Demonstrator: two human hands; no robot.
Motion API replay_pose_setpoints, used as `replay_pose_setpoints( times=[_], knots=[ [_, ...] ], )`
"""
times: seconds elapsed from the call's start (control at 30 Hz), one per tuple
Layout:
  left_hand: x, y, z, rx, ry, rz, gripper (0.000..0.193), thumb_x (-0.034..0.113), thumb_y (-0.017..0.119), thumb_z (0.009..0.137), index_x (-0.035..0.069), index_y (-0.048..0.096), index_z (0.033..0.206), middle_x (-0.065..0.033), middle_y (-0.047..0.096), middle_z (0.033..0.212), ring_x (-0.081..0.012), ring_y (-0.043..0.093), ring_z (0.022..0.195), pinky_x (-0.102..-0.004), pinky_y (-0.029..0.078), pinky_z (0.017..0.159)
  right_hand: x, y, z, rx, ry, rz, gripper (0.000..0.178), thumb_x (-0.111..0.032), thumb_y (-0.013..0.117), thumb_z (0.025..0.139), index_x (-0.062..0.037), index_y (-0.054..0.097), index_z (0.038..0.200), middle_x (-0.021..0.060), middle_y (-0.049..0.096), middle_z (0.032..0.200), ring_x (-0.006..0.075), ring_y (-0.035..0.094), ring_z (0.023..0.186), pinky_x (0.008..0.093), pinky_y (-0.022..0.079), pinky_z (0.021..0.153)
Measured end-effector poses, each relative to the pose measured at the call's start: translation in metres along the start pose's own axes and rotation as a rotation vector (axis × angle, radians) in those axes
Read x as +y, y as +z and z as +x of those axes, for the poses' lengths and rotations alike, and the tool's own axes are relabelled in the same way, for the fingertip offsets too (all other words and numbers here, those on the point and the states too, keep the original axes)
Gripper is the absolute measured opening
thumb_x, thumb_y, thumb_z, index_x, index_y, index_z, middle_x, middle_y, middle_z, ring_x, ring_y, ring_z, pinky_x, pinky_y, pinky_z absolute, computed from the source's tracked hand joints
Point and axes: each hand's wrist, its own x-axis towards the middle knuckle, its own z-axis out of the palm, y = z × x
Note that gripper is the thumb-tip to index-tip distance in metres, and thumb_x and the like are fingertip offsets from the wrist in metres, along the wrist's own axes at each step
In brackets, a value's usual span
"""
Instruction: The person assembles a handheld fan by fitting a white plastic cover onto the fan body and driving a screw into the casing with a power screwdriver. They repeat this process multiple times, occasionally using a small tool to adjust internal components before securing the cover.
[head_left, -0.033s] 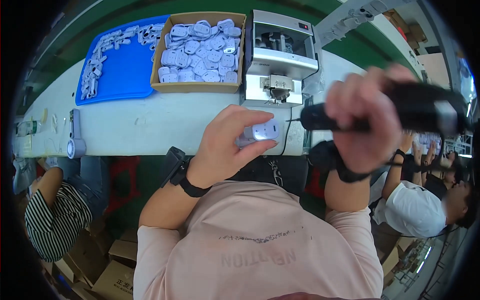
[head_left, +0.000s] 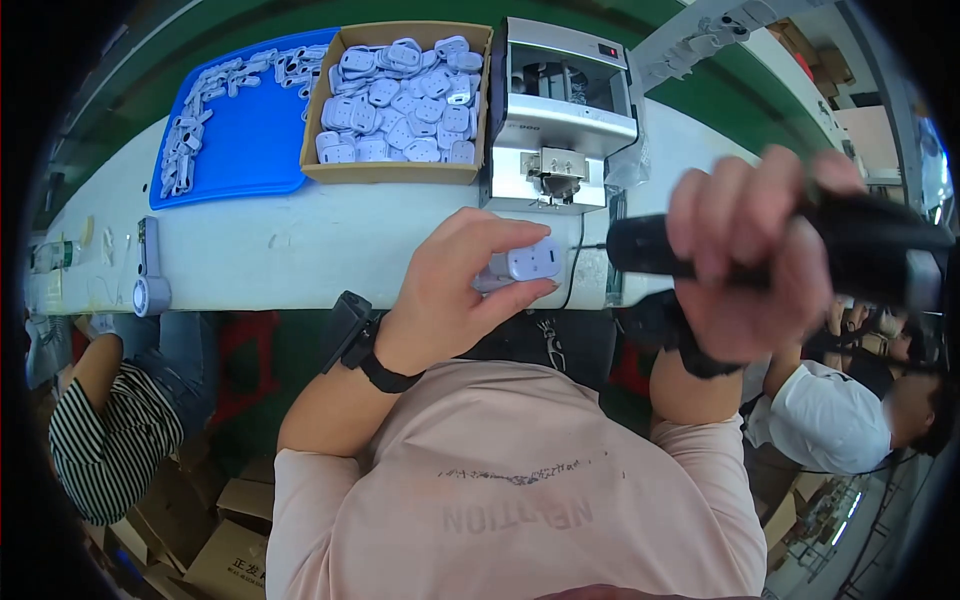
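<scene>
My left hand (head_left: pixel 440 290) holds a small white plastic housing (head_left: pixel 535 262) between thumb and fingers, just above the table's near edge. The housing's end face, with a dark slot, points right. My right hand (head_left: pixel 750 255), blurred by motion, is wrapped round a black electric screwdriver (head_left: pixel 645 247) lying nearly level. Its thin bit (head_left: pixel 592 246) points left at the housing, and a small gap shows between them. The screwdriver's rear end is blurred at the right.
Behind my hands stands a silver screw feeder (head_left: pixel 565 130). A cardboard box (head_left: pixel 395 174) of white plastic parts and a blue tray (head_left: pixel 245 150) of small pieces lie left of it. A handheld fan (head_left: pixel 150 275) rests farther left. People sit on both sides.
My right hand and the screwdriver have shifted slightly right and toward me. My left hand and the housing have hardly moved.
</scene>
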Motion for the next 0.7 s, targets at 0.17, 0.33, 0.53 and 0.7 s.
replay_pose_setpoints(
  times=[0.17, 0.33, 0.53, 0.7],
  knots=[
    [0.001, -0.001, 0.005, 0.006, 0.06, 0.0, 0.046, 0.008, 0.09, 0.077, 0.006, 0.071, 0.12, -0.0113, 0.073, 0.105, -0.0312, 0.067, 0.093, -0.0398, 0.056, 0.079, 0.0, 0.014, 0.007, -0.274, -0.022, -0.01, 0.044, -0.021, 0.069, 0.103, -0.0171, 0.046, 0.14, 0.0026, 0.056, 0.087, 0.0168, 0.055, 0.064, 0.0363, 0.049, 0.064],
    [0.001, -0.003, 0.003, -0.001, 0.06, -0.009, 0.046, 0.007, 0.09, 0.076, 0.005, 0.071, 0.118, -0.0115, 0.072, 0.101, -0.0321, 0.068, 0.092, -0.0399, 0.056, 0.078, 0.01, 0.025, 0.007, -0.202, 0.059, -0.107, 0.047, -0.022, 0.072, 0.102, -0.0158, 0.045, 0.14, 0.0028, 0.057, 0.088, 0.0171, 0.057, 0.064, 0.0362, 0.05, 0.064],
    [0.005, -0.006, 0.005, 0.006, 0.067, -0.015, 0.041, 0.007, 0.088, 0.078, 0.006, 0.071, 0.115, -0.0112, 0.071, 0.1, -0.0329, 0.067, 0.09, -0.0408, 0.055, 0.077, 0.017, 0.031, 0.012, -0.204, 0.078, -0.179, 0.046, -0.015, 0.075, 0.099, -0.0136, 0.046, 0.135, 0.0034, 0.057, 0.084, 0.0171, 0.057, 0.063, 0.0338, 0.05, 0.061],
    [0.007, -0.001, 0.001, 0.025, -0.005, -0.05, 0.038, 0.008, 0.087, 0.079, 0.007, 0.072, 0.113, -0.0108, 0.071, 0.098, -0.0329, 0.066, 0.089, -0.041, 0.054, 0.077, 0.022, 0.028, 0.015, -0.28, 0.049, -0.228, 0.045, -0.009, 0.074, 0.097, -0.0119, 0.046, 0.133, 0.004, 0.056, 0.082, 0.0165, 0.056, 0.062, 0.0329, 0.05, 0.058]
  ],
)
